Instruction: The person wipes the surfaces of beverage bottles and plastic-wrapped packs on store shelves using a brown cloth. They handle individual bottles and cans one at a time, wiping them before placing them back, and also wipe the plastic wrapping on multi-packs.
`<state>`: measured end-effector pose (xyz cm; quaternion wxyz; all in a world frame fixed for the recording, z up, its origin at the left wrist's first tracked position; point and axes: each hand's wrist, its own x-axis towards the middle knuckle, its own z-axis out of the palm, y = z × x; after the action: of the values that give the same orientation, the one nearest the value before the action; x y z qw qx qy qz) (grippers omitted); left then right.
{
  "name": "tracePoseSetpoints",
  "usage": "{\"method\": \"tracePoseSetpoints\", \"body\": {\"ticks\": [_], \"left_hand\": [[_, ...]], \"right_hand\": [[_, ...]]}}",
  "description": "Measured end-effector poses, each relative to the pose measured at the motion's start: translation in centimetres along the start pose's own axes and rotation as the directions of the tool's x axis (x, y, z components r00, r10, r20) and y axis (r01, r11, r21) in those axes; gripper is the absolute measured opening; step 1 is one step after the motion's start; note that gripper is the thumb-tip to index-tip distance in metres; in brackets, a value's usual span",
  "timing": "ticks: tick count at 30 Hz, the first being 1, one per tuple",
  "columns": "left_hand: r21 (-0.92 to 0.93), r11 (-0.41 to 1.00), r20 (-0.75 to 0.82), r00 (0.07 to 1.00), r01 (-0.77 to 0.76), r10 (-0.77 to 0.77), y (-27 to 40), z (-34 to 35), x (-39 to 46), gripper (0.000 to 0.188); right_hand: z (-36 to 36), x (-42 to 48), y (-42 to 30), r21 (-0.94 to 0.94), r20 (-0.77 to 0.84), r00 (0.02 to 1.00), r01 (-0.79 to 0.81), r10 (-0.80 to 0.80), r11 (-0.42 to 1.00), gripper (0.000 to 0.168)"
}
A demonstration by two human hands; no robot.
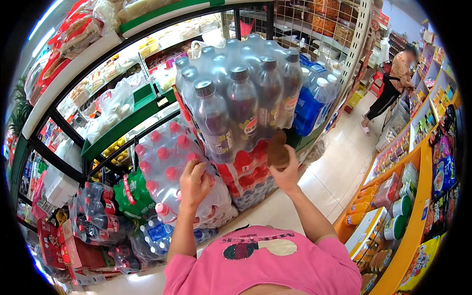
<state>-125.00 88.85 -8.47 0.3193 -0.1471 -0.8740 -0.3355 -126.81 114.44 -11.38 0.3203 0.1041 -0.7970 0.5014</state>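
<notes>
My right hand point(287, 173) holds a brown cloth point(277, 156) against the side of a tall stack. On that stack stands a shrink-wrapped pack of dark soda bottles point(239, 92) with black caps, above packs in red wrap point(243, 169). My left hand point(195, 182), fingers bent, is at the top of a clear-wrapped pack of bottles with pink caps point(164, 153). Whether its fingers grip a cap or the film is hidden. Just right of the soda pack are blue-labelled water bottles with white caps point(313, 96).
Cola bottles point(97, 214), a green bottle pack point(132, 191) and a red carton point(49, 243) crowd the lower left. Behind runs a black-framed shelf point(121, 143) with bagged food. An orange shelf point(416, 206) borders the tiled aisle point(332, 177), where a person point(392, 81) stands farther off.
</notes>
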Motion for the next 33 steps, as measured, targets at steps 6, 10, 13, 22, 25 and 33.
{"method": "tracePoseSetpoints", "body": {"ticks": [6, 10, 13, 22, 25, 33], "left_hand": [[0.078, 0.986, -0.046, 0.989, 0.146, -0.143, -1.4, -0.5, 0.6, 0.021], [-0.009, 0.954, -0.060, 0.952, 0.300, -0.300, -1.5, -0.9, 0.9, 0.018], [-0.288, 0.872, -0.082, 0.897, 0.396, -0.434, -3.0, -0.3, 0.2, 0.017], [-0.131, 0.914, 0.026, 0.923, 0.383, -0.383, -2.5, -0.5, 0.4, 0.017], [-0.105, 0.932, 0.006, 0.937, 0.348, -0.349, -2.1, -0.6, 0.5, 0.018], [-0.099, 0.948, 0.027, 0.953, 0.302, -0.300, -2.0, -0.5, 0.7, 0.018]], "right_hand": [[-4.1, 5.7, -6.4, 0.227, -0.418, 0.903, 0.208, -0.098, 0.951, 0.063], [-4.2, 12.5, -10.2, -0.142, -0.405, 0.678, 0.617, -0.614, 0.774, 0.068], [-3.1, 15.0, -12.4, -0.306, -0.239, 0.609, 0.692, -0.757, 0.653, 0.071], [0.9, 4.5, -4.4, -0.175, -0.002, 0.846, 0.525, -0.534, 0.833, 0.059], [1.7, -0.9, -2.0, -0.035, 0.047, 0.978, 0.203, -0.201, 0.979, 0.054], [-1.5, 3.2, -8.2, 0.326, -0.389, 0.921, 0.123, 0.014, 0.937, 0.061]]}}
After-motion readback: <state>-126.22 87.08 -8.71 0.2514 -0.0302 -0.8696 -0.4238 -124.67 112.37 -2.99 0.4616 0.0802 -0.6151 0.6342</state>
